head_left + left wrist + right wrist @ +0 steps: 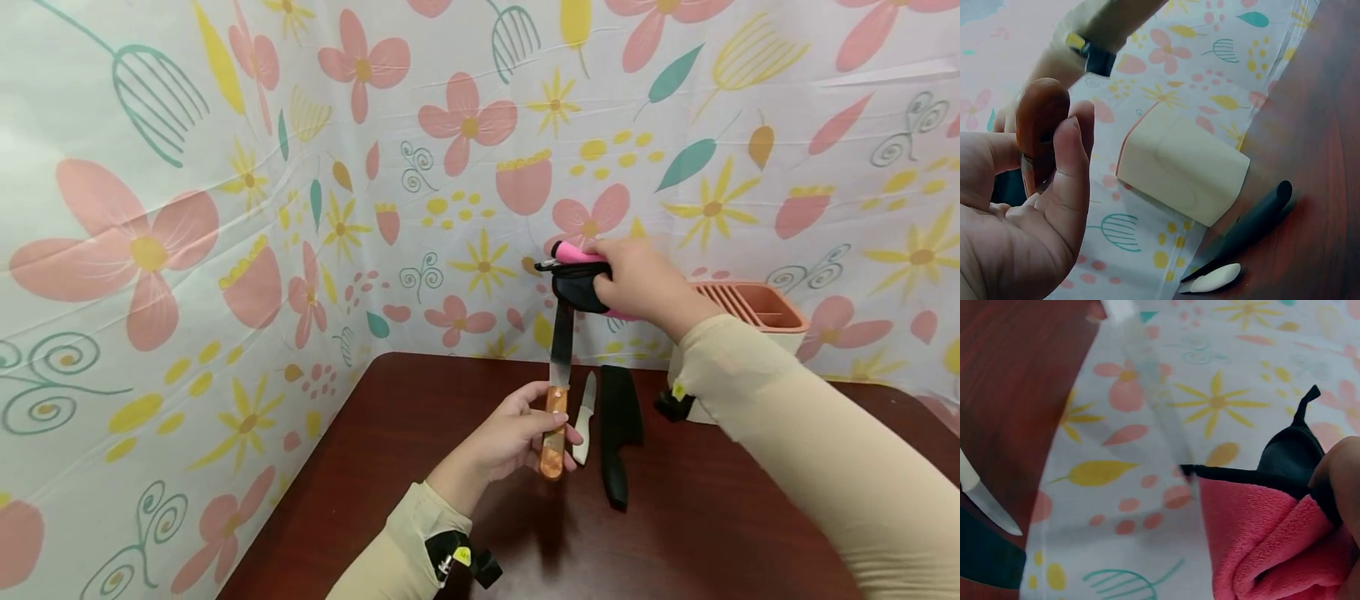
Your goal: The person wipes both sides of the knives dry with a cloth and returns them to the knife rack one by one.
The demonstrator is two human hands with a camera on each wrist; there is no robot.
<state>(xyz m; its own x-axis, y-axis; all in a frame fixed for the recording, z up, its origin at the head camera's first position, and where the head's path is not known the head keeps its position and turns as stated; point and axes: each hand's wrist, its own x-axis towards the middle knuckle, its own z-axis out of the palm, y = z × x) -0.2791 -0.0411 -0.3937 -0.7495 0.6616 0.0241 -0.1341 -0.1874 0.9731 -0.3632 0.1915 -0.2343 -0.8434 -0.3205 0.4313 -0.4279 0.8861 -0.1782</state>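
Observation:
My left hand (513, 437) grips a kitchen knife (556, 400) by its orange-brown handle, thumb across the front and blade pointing up. Above it, my right hand (648, 279) holds a folded cloth (579, 287), pink on one side and black on the other, at the upper end of the blade. The cloth hides the knife's tip in the head view. From the right wrist, the pink fluffy side of the cloth (1260, 531) shows, its black-trimmed corner right at the blade (1157, 400). The left wrist view shows the handle's butt (1041, 112) between fingers and thumb.
On the dark red-brown table (420, 417) lie a small knife (583, 429) with a white handle and, to its right, a black cleaver-shaped knife (621, 417). A cream holder (1179, 162) with a slotted orange top stands behind my right forearm. Flower-printed sheeting (465, 208) hangs behind.

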